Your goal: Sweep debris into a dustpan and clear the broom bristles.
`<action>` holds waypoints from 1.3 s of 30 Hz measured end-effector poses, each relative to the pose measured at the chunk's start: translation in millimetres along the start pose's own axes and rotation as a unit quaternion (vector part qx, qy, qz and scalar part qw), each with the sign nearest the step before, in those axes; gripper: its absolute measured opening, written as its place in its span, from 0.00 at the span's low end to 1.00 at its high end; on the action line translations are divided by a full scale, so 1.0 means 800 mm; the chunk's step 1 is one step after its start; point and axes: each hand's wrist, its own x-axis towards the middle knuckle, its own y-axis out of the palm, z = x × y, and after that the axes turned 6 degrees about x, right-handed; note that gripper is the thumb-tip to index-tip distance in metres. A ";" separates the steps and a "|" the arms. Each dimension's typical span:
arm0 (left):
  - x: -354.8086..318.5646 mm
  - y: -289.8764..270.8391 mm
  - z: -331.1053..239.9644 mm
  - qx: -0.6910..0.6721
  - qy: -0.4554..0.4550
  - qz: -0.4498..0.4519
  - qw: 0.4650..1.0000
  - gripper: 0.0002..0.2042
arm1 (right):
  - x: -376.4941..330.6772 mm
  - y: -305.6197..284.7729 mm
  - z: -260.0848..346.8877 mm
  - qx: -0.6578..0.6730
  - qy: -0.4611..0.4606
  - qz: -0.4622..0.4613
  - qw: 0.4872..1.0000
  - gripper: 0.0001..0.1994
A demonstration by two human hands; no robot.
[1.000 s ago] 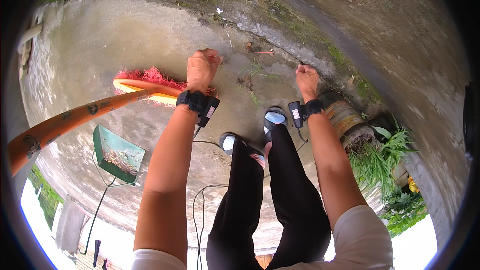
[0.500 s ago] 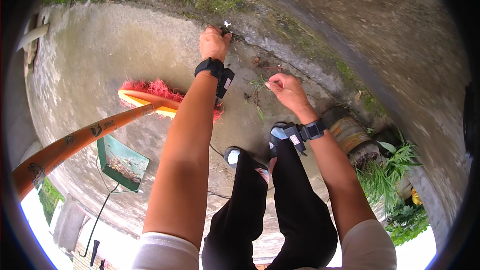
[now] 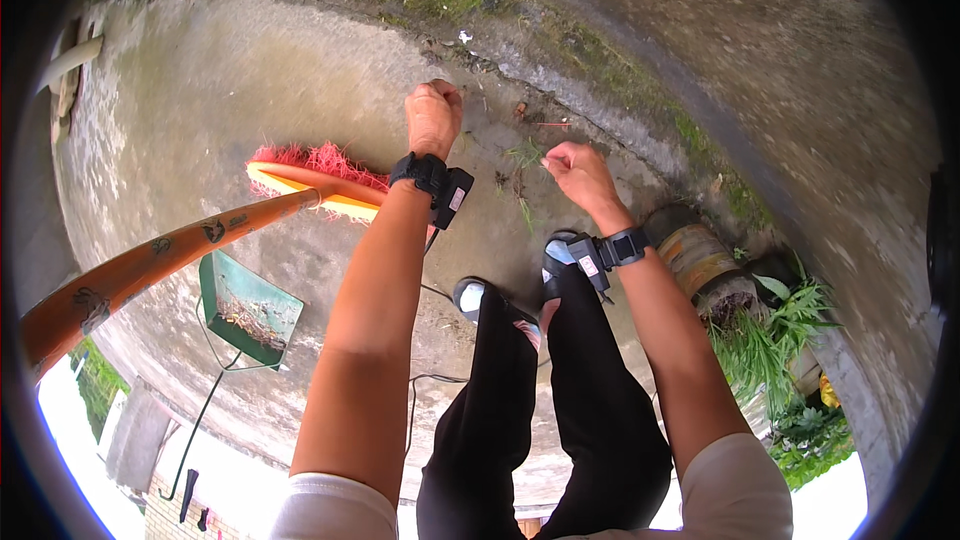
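Grass (image 3: 522, 153): loose on the concrete floor (image 3: 250, 80), btwn our two hands, nearer the R. From the L it lies off to the right & a bit closer to our feet.
Long axis: blades splay, so no single line; we'd say the upper tuft runs approx. left-right, w/ a lower sprig (image 3: 526, 212) pointing twd our shoes (image 3: 560, 248).
R hand (image 3: 582, 180): nearer one; fingertips just beside the tuft's right end. Thumb & index look close together, but we can't tell if a blade sits btwn them.
L hand (image 3: 434, 122): farther off, up & left of the tuft, fingers curled in. Tips hidden behind the knuckles, so we can't tell if it's holding anything.
Grass look: thin, green, wispy, w/ dark brown debris (image 3: 502, 180) mixed in just below.
Near wall base: red stick (image 3: 553, 124) & small brown scrap (image 3: 520, 111), both above the tuft; moss (image 3: 690, 130) along the edge.
Broom (image 3: 285, 178): orange head, red bristles, left of our L wrist.
Dustpan (image 3: 262, 288): green, w/ dry litter inside, below the broom.
Pot (image 3: 690, 245): cylindrical, on its side by the wall, right of our R wrist, leafy plants (image 3: 745, 350) next to it.
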 end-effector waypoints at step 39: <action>-0.206 -0.157 0.049 -0.170 -0.133 0.063 0.974 0.09 | 0.106 0.083 0.142 -0.351 -0.259 -0.001 0.900 0.08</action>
